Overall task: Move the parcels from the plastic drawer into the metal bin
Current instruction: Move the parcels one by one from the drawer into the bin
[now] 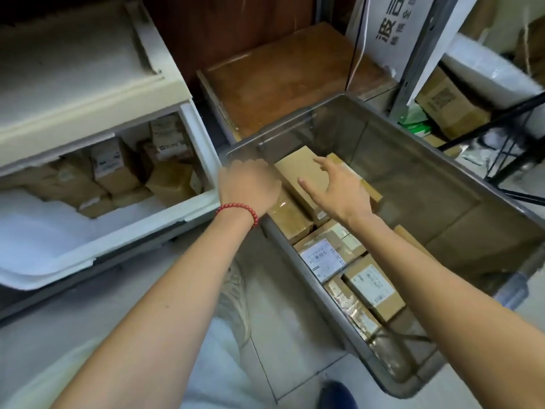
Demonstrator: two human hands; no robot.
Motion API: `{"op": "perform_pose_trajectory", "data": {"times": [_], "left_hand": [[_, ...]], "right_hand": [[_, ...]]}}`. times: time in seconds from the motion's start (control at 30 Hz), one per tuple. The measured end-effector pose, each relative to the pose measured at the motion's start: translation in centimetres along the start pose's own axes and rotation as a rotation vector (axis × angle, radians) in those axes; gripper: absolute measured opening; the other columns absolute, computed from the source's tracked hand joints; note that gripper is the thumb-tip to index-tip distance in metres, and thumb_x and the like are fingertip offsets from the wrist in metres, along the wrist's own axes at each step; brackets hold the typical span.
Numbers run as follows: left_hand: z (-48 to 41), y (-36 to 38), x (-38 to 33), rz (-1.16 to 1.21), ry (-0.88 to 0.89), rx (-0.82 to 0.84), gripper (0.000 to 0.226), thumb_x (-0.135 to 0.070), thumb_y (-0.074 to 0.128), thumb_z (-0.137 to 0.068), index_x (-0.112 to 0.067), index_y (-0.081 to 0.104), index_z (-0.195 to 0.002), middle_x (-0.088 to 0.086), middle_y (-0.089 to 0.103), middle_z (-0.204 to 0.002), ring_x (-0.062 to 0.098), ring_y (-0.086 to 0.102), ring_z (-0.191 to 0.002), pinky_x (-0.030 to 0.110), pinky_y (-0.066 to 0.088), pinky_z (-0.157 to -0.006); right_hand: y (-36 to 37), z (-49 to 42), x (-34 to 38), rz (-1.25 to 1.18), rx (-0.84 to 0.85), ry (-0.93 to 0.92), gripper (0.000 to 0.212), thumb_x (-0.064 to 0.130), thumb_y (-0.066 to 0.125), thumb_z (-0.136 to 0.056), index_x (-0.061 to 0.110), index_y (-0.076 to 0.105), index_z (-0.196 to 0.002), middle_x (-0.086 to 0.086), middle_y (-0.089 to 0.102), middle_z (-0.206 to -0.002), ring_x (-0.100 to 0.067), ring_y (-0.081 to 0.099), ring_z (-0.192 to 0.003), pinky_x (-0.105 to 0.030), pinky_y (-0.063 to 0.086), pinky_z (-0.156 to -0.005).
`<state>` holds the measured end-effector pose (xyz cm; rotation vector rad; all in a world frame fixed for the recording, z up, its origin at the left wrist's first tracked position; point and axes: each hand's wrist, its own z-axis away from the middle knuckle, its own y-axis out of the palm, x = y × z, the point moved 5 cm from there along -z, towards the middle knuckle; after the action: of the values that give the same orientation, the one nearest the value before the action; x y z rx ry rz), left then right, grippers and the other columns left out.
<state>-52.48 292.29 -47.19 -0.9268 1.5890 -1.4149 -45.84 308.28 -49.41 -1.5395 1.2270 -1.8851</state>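
My right grip (339, 187) spread apart over cardboard parcel (303, 172) in metal bin (413, 160); my left grip (249, 184): fingers hidden, cannot tell. Parcel likely light, stiff; hold long edges.

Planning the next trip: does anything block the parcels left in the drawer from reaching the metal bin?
Nothing visible does: the parcels sit in the open drawer, and the metal bin beside it is open-topped.

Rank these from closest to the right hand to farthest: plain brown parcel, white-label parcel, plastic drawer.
1. Plain brown parcel, just beneath the right hand.
2. White-label parcel, lower in the metal bin, toward the person.
3. Plastic drawer, far off on the left.
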Motion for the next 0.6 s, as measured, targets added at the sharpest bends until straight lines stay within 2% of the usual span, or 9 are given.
{"op": "perform_pose_trajectory", "data": {"times": [0.17,0.33,0.6], "left_hand": [[4.9,-3.2,4.5,-0.015,-0.112,-0.040,0.048,-0.052,0.046,-0.091,-0.025,0.051,-0.130,0.001,0.058,-0.127,0.025,0.047,-0.121,0.042,0.034,-0.096],[9.4,-5.6,11.9,-0.070,-0.256,-0.032,0.050,-0.052,0.047,-0.091,-0.024,0.049,-0.132,0.003,0.058,-0.129,0.026,0.047,-0.121,0.042,0.034,-0.097],[12.8,-7.3,22.9,-0.022,-0.466,0.015,0.058,-0.056,0.047,-0.090,-0.024,0.043,-0.138,0.001,0.052,-0.138,0.026,0.047,-0.126,0.042,0.036,-0.097]], "right_hand": [[1.0,1.9,7.8,-0.075,0.032,-0.220,0.058,0.055,0.053,-0.091,0.030,0.042,-0.142,0.001,0.053,-0.138,-0.019,0.052,-0.123,-0.034,0.046,-0.096],[3.4,4.2,13.8,-0.111,0.137,-0.391,0.056,0.052,0.055,-0.091,0.028,0.044,-0.140,0.002,0.053,-0.137,-0.019,0.050,-0.125,-0.040,0.047,-0.098],[7.6,4.5,18.7,-0.125,0.264,-0.411,0.059,0.042,0.060,-0.092,0.023,0.039,-0.143,-0.002,0.046,-0.145,-0.023,0.045,-0.131,-0.039,0.039,-0.105]]}}
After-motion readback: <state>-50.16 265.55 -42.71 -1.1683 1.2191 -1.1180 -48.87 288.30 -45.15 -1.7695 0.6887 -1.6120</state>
